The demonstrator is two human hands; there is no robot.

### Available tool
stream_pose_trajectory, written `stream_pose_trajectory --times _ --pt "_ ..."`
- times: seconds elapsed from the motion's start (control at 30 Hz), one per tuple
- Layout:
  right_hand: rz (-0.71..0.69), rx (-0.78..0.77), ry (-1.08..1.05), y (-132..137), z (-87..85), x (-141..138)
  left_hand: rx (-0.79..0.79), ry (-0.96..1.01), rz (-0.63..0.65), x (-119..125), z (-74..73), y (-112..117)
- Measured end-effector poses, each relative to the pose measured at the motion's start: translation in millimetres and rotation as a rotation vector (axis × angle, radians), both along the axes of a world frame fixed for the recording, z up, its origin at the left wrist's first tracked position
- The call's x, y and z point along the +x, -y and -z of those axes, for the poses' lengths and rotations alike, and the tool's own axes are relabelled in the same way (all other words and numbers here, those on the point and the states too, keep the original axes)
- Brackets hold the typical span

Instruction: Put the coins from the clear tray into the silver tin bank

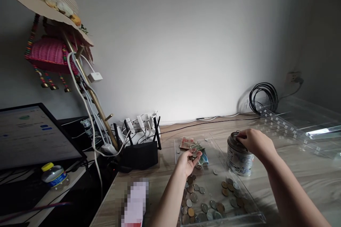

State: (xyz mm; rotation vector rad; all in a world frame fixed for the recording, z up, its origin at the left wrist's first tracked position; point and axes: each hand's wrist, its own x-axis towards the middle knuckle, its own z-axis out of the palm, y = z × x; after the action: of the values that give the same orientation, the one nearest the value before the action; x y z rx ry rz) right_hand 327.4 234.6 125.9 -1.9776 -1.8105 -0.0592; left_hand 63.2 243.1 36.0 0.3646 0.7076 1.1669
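My left hand (185, 164) is turned palm up over a clear plastic sheet (207, 188), its fingers curled around a few coins (193, 156). Close behind those fingers lie crumpled banknotes, one reddish (186, 142), one greenish (196, 147) and one blue (204, 158). On the right stands a round patterned tin (239, 162), upright on the table. Fingers of my right hand (254, 142) are pinched together at the tin's top; what they hold, if anything, is hidden. Loose coins, silver (194, 197) and brassy (191, 212), are scattered over the sheet.
A black router (140, 155) stands at the table's left, with white cables behind it. Further left are a laptop (23, 134) and a yellow-capped bottle (54, 177). Coiled black cable (262, 99) leans on the wall near clear acrylic panels (306, 124).
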Motion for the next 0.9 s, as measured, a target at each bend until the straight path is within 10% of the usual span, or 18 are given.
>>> stream_pose_trajectory --times 0.3,0.53,0.7,0.9 --pt "-0.180 0.412 -0.033 12 -4.7 -37 0.102 -0.175 0.063 3 -7.4 5" --pt "-0.611 0.002 0.094 16 32.5 -107 0.171 -0.224 0.203 7 -7.5 9" --pt "-0.564 -0.028 0.058 9 47.2 -113 0.135 -0.199 0.202 7 -2.8 6" --pt "-0.434 0.113 -0.041 12 23.0 -89 0.040 -0.069 0.135 5 -2.4 3"
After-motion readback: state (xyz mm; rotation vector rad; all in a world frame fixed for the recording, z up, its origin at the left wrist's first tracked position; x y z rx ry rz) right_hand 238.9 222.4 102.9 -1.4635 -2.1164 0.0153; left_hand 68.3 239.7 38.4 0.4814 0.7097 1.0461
